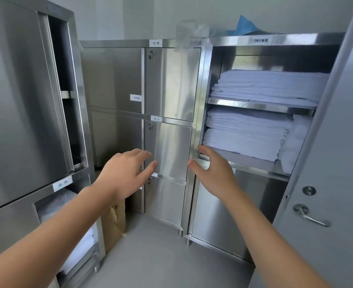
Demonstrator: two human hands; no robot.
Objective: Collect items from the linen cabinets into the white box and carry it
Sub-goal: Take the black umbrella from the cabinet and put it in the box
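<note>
My left hand [127, 173] and right hand [212, 170] are both loose and empty, with the fingers spread, held out in front of the steel cabinets [167, 142]. The folded white linens [248, 134] lie on the shelves of the open cabinet [261, 104] just beyond my right hand, and the white box is nowhere in view. I judge the collecting has barely begun: nothing is picked or boxed, and the carrying is all ahead.

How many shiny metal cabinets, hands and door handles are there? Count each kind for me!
Metal cabinets: 3 (left cabinet, middle cabinet, right cabinet)
Hands: 2 (left hand, right hand)
Door handle: 1
Total: 6
</note>
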